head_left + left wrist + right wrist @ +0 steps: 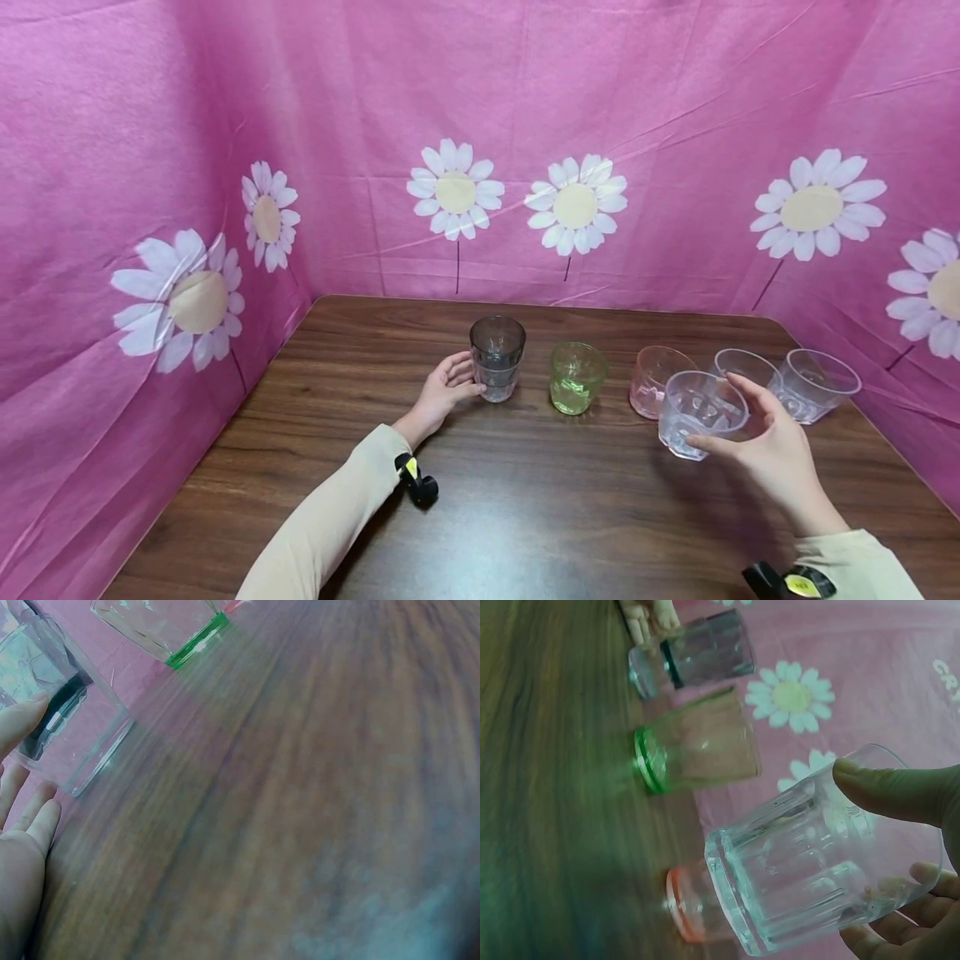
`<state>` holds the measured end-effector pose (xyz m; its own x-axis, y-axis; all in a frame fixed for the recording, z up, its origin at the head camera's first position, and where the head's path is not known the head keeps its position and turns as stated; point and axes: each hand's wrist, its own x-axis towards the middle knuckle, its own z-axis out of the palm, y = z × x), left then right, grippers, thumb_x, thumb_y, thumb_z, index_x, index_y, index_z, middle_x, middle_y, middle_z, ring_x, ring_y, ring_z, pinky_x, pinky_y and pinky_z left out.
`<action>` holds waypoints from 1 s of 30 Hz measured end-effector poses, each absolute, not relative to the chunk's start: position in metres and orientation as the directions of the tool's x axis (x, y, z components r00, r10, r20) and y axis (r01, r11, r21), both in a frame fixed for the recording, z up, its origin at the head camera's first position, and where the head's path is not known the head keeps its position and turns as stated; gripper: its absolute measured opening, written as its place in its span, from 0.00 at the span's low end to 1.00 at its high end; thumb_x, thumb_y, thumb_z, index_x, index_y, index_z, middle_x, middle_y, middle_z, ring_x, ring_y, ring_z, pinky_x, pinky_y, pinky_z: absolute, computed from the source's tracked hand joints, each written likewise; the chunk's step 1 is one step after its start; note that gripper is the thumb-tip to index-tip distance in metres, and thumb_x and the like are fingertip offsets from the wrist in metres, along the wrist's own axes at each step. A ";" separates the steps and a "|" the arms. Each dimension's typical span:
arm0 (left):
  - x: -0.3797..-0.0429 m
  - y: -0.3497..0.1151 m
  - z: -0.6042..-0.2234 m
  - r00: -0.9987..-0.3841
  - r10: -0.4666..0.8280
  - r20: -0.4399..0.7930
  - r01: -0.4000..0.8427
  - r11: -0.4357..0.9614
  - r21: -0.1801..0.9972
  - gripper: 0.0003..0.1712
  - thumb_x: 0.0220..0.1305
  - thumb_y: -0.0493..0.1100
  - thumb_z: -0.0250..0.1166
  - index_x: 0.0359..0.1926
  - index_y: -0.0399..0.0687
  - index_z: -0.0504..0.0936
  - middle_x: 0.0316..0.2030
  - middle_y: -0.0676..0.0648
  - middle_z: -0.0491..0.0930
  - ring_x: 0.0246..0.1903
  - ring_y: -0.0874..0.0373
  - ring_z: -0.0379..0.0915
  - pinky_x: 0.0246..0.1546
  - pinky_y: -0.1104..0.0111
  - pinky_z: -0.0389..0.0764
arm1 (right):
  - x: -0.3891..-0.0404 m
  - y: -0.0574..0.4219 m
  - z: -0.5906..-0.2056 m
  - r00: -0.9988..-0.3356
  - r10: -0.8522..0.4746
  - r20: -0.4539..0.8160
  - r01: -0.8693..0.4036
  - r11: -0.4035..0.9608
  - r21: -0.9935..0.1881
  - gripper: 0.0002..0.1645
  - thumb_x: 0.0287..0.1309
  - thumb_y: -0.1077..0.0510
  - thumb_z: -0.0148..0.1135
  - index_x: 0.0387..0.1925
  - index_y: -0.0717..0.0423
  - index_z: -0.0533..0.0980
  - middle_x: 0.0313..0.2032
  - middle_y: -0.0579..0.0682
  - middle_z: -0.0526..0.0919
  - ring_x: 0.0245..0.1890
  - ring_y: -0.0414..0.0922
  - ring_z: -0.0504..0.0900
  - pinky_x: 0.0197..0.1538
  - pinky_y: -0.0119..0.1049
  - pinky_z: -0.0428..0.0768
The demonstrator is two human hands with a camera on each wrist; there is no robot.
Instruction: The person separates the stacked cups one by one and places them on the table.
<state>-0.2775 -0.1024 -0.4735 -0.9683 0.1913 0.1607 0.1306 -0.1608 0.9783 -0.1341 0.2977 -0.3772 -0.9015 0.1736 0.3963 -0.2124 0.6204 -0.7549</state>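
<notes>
My left hand [442, 397] is beside a dark grey glass [498, 337] that stands nested in a clear glass [497, 387]. Its thumb reaches the lower clear side, and its relaxed fingers extend along the left. My right hand [776, 446] grips another clear glass [702, 408] near the rim, thumb on one side and fingers on the other. In the right wrist view this faceted, thick-bottomed glass [795, 862] looks empty. From the head it overlaps a pink glass [651, 390]. A green glass [576, 379] stands between the nested pair and the pink one.
Two more clear glasses [738, 363] [821, 383] stand at the right behind my right hand. A brown wooden table [495, 508] carries everything. Pink cloth [360, 108] with daisy prints encloses its back and sides.
</notes>
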 end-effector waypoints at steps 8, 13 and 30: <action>-0.278 -0.103 -0.474 -0.969 0.191 0.159 0.129 -0.162 0.978 0.36 0.57 0.22 0.65 0.67 0.28 0.65 0.61 0.28 0.72 0.60 0.39 0.71 0.63 0.55 0.73 | -0.127 0.315 -0.391 -0.906 0.227 0.356 -0.154 0.607 -0.779 0.61 0.34 0.63 0.85 0.72 0.54 0.63 0.50 0.20 0.73 0.45 0.18 0.72 0.44 0.10 0.66; -0.277 -0.102 -0.474 -0.970 0.188 0.154 0.124 -0.162 0.979 0.36 0.57 0.21 0.65 0.67 0.28 0.64 0.61 0.28 0.72 0.60 0.39 0.71 0.63 0.57 0.73 | -0.124 0.327 -0.396 -0.909 0.258 0.327 -0.144 0.541 -0.829 0.62 0.35 0.68 0.83 0.73 0.52 0.62 0.51 0.21 0.74 0.46 0.16 0.72 0.45 0.09 0.70; -0.277 -0.101 -0.474 -0.968 0.191 0.161 0.128 -0.177 0.976 0.36 0.57 0.21 0.64 0.67 0.29 0.65 0.61 0.29 0.72 0.59 0.42 0.72 0.62 0.58 0.74 | -0.111 0.375 -0.406 -0.849 0.475 0.231 0.018 0.463 -0.886 0.62 0.36 0.72 0.81 0.73 0.49 0.62 0.40 0.17 0.73 0.42 0.18 0.71 0.38 0.09 0.71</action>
